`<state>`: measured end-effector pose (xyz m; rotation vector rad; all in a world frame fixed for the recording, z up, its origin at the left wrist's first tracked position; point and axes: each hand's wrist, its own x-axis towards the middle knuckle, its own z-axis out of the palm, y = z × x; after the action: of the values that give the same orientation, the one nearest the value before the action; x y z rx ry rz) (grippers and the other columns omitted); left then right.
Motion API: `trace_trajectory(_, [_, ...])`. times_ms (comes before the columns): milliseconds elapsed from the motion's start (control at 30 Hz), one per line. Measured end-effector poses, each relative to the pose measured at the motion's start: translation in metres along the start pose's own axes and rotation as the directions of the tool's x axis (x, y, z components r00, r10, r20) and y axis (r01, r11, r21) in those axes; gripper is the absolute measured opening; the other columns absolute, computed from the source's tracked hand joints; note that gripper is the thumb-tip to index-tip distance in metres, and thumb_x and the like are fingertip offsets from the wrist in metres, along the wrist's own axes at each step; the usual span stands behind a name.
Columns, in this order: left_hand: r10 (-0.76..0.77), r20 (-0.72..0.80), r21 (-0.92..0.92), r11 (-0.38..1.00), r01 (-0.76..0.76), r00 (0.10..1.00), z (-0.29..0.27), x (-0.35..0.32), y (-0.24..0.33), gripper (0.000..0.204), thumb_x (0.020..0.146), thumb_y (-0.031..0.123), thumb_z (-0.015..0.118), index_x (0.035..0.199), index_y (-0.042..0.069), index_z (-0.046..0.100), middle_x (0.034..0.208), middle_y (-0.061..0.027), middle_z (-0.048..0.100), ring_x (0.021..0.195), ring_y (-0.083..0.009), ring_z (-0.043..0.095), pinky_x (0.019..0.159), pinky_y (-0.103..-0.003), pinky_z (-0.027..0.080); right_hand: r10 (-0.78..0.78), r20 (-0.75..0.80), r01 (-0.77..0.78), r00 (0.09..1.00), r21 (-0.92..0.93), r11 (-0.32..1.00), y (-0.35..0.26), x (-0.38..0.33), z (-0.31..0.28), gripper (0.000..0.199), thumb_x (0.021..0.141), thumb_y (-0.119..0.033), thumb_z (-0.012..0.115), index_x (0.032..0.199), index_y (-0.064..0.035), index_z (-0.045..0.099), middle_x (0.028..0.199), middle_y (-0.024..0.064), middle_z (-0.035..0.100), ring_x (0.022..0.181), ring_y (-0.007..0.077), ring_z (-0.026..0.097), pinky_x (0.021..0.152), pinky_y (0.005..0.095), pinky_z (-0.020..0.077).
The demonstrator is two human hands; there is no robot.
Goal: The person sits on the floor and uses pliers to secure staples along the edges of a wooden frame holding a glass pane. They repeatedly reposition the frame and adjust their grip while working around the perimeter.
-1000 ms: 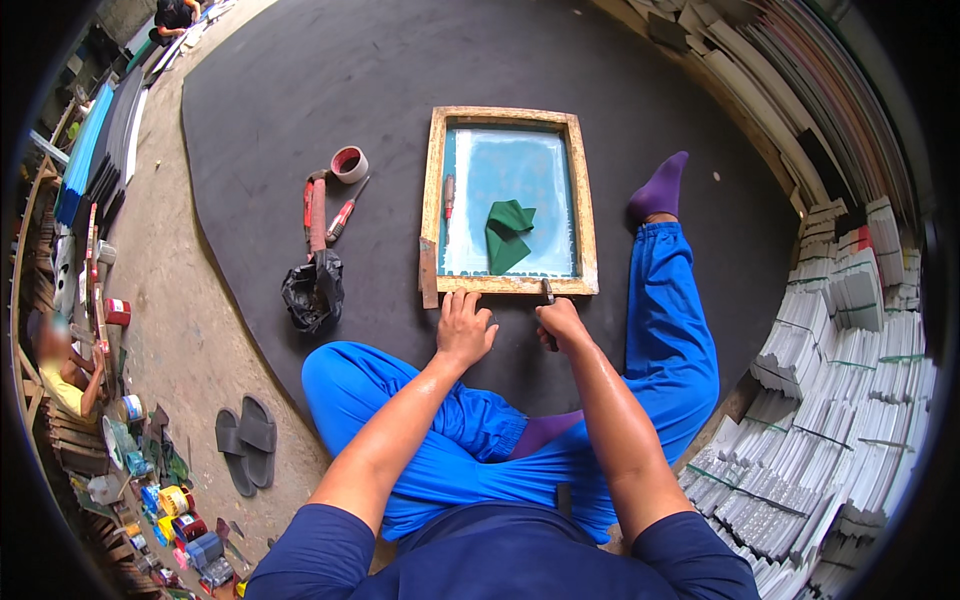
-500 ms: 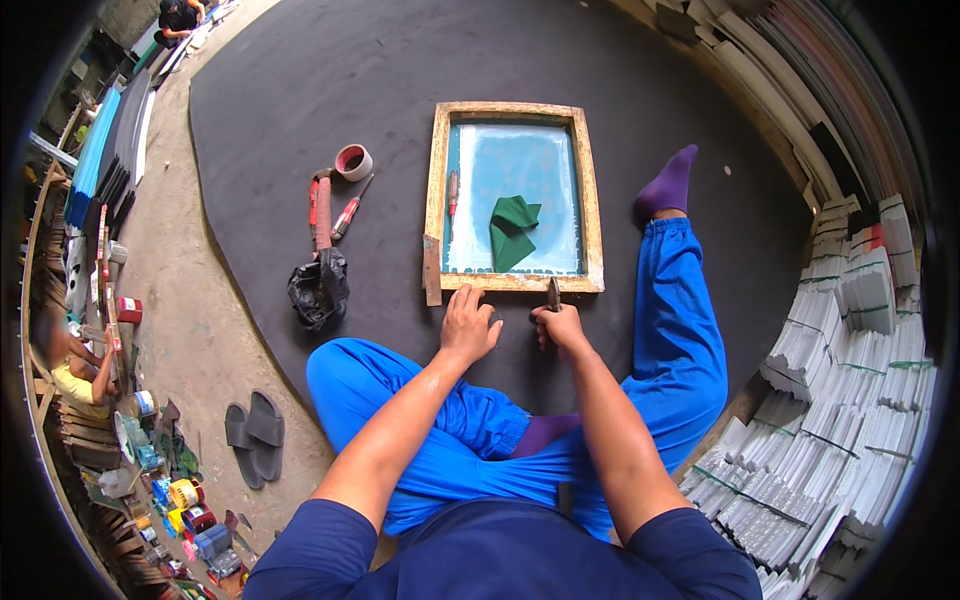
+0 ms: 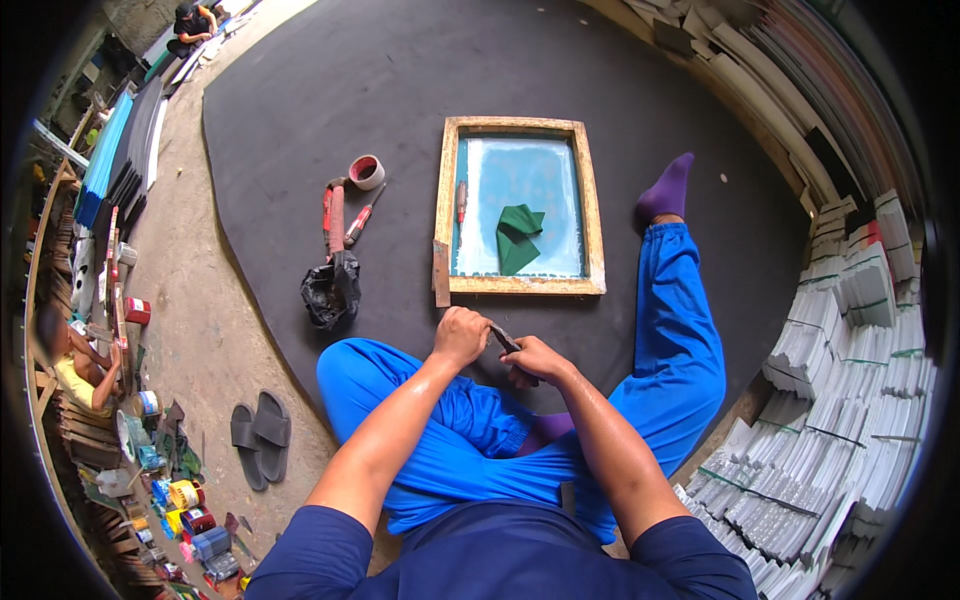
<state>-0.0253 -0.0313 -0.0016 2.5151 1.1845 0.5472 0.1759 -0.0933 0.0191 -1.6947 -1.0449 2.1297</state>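
Observation:
My right hand (image 3: 536, 362) is wrapped round a dark metal tool that looks like pliers (image 3: 504, 337), its end pointing up and left. Beside that end, my left hand (image 3: 461, 336) is closed; whatever its fingers hold is hidden. Both hands are just below a worn wooden frame (image 3: 530, 286) stretched with blue mesh, whitish near the edges. On the mesh lie a folded green cloth (image 3: 518, 240) and a thin red-handled tool (image 3: 462, 201). A narrow brown strip (image 3: 441, 272) sits against the frame's lower left corner, just above my left hand.
Left of the frame are a tape roll (image 3: 366, 172), a red cutter (image 3: 357, 226) and a black plastic bag (image 3: 331, 292) on the dark mat (image 3: 300, 110). Grey slippers (image 3: 262, 440) rest on the floor. Bundled white sheets (image 3: 800, 430) line the right; two people are at left.
My right hand has drawn the tool back from the frame's lower edge and tilted it leftward. The left hand has closed and come to the tool's end. The view has shifted slightly.

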Motion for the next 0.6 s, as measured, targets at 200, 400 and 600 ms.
trace_trajectory(200, [-0.187,0.151,0.039,0.982,0.183,0.971,-0.009,-0.011,0.007,0.020,0.088,0.031,0.072,0.085,0.012,0.079,0.082,-0.0087,0.073,0.082,-0.0265,0.072,0.079,-0.042,0.054,0.071,0.094,-0.082,0.993,0.115,0.990,0.006,-0.006,-0.007,0.046,0.097,-0.027,0.064,0.136,-0.0034,0.053,0.097,0.0155,0.071,0.079,0.0239,0.073,0.066,0.0401,0.0568])
trace_trajectory(400, [-0.330,0.329,0.197,0.940,0.277,0.885,-0.019,-0.006,0.015,0.036,0.080,0.045,0.078,0.086,0.010,0.078,0.085,-0.0094,0.074,0.083,-0.0306,0.073,0.075,-0.043,0.057,0.077,-0.218,-0.049,0.973,0.130,0.990,0.002,-0.005,-0.048,0.043,0.098,-0.033,0.062,0.124,0.0008,0.054,0.099,0.0214,0.070,0.078,0.0288,0.073,0.063,0.0461,0.0549])
trace_trajectory(600, [-0.105,0.017,0.168,0.981,0.100,0.994,-0.014,0.003,0.015,0.037,0.072,0.043,0.084,0.087,0.010,0.076,0.097,-0.0053,0.069,0.098,-0.0253,0.062,0.081,-0.040,0.048,0.126,-0.343,-0.080,0.931,0.146,0.986,-0.016,-0.001,-0.076,0.048,0.099,-0.031,0.062,0.125,0.0090,0.053,0.094,0.0247,0.067,0.071,0.0331,0.071,0.060,0.0465,0.0576])
